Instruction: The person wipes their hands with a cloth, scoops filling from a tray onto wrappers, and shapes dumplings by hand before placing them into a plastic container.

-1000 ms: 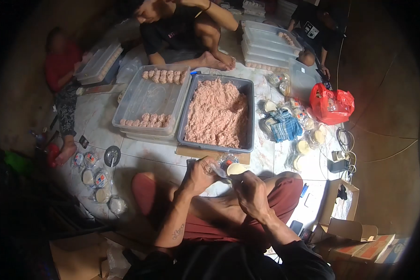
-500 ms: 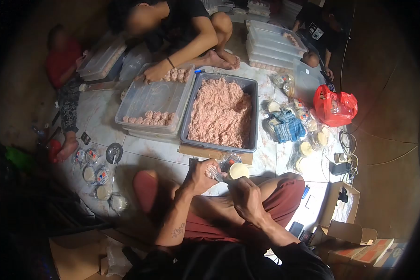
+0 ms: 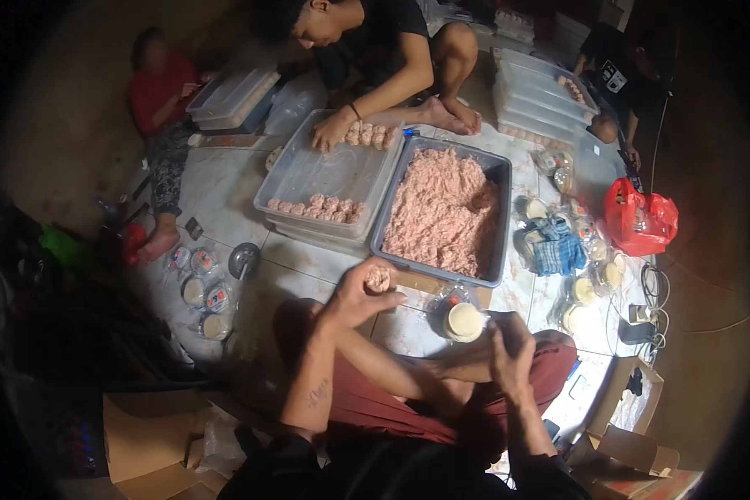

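My left hand [image 3: 360,293] is curled around a dumpling [image 3: 379,279], its pinkish filling showing at the top. My right hand [image 3: 510,346] is closed, fingers pressed together; a small dark tip shows at them, too unclear to name. Between my hands, nearer the right one, a stack of round pale dumpling wrappers [image 3: 464,322] lies in opened clear plastic on the floor. Just beyond stands a grey tub [image 3: 378,242] of pink minced filling [image 3: 442,208]. Left of it, a clear plastic box [image 3: 308,179] bears rows of dumplings on top.
Across from me a person's hand [image 3: 332,133] reaches onto the clear box. Packs of wrappers [image 3: 583,290], a blue cloth [image 3: 558,250] and a red plastic bag [image 3: 639,218] lie to the right. More wrapper packs [image 3: 216,326] are on the left. Cardboard boxes [image 3: 154,433] flank me.
The whole view has shifted, scene contents moving rightward. My hands have drawn apart, the right one away from the left and the wrapper stack. The dumpling in my left hand now shows more clearly.
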A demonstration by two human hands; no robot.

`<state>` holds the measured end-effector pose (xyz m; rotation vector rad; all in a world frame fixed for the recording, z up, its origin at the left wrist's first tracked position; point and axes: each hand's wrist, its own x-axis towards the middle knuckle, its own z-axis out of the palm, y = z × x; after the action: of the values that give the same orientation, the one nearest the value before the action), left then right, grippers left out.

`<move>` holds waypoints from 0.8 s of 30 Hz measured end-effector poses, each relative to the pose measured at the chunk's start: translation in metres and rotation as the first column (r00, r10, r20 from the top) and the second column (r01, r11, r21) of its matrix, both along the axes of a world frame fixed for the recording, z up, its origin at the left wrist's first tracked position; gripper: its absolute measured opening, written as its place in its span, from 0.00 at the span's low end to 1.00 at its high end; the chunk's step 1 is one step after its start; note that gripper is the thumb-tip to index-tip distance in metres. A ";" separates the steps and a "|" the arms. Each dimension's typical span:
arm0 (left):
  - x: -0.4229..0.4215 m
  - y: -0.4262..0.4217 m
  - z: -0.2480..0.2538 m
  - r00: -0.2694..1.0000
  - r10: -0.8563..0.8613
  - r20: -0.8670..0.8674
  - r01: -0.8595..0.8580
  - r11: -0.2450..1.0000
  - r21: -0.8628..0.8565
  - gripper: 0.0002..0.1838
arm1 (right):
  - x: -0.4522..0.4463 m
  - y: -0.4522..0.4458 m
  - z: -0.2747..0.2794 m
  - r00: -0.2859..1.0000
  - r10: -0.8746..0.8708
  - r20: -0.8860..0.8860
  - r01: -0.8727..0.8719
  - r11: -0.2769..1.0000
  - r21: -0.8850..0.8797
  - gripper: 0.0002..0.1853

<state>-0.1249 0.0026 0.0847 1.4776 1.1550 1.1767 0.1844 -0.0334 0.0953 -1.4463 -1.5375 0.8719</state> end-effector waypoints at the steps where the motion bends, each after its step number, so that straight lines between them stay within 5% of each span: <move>1: -0.016 0.006 0.009 0.997 0.009 0.077 0.000 0.994 -0.112 0.19 | 0.015 0.004 -0.025 0.999 -0.035 -0.028 0.036 0.999 0.038 0.06; 3: -0.044 0.014 0.036 0.992 0.078 0.099 -0.050 0.965 -0.256 0.19 | 0.036 0.009 -0.030 0.999 -0.033 -0.014 0.033 0.999 0.006 0.06; 4: -0.059 0.022 0.049 0.991 0.126 0.042 -0.110 0.954 -0.279 0.19 | 0.049 0.008 -0.023 0.999 -0.001 -0.040 -0.006 0.983 -0.186 0.12; 5: -0.084 0.036 0.040 0.951 0.188 -0.246 -0.195 0.981 -0.007 0.19 | 0.056 0.008 -0.029 0.999 -0.021 -0.040 0.015 0.989 -0.149 0.08; 7: -0.112 0.058 0.065 0.801 0.321 -0.505 -0.276 0.947 0.165 0.18 | 0.069 -0.002 -0.048 0.998 -0.044 -0.048 0.039 0.993 -0.115 0.05; 10: -0.160 0.106 0.064 0.786 0.315 -0.533 -0.314 0.945 0.095 0.11 | 0.076 -0.011 -0.070 0.978 -0.197 0.063 0.199 0.980 -0.030 0.04; 11: -0.169 0.121 0.063 0.782 0.309 -0.541 -0.309 0.946 0.093 0.11 | 0.076 -0.011 -0.069 0.984 -0.174 -0.031 0.171 0.981 -0.096 0.04; 16: -0.226 0.188 0.004 0.712 0.051 -0.700 -0.161 0.983 -0.092 0.09 | 0.071 0.001 -0.079 0.968 -0.222 -0.112 0.205 0.967 -0.149 0.04; 20: -0.240 0.208 -0.028 0.559 -0.026 -0.828 -0.201 0.965 -0.166 0.23 | 0.077 0.007 -0.091 0.970 -0.189 -0.151 0.167 0.974 -0.151 0.04; 21: -0.229 0.203 -0.015 0.543 -0.097 -0.834 -0.171 0.959 -0.224 0.31 | 0.075 0.006 -0.088 0.957 -0.216 -0.194 0.176 0.963 -0.202 0.04; 24: -0.203 0.196 0.006 0.468 -0.195 -0.862 -0.249 0.907 -0.341 0.35 | 0.077 0.005 -0.087 0.954 -0.240 -0.181 0.189 0.946 -0.263 0.04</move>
<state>-0.3278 0.1990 0.0905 1.7303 1.9850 -0.0187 0.2613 -0.0280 0.0079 -1.6040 -1.1202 1.0694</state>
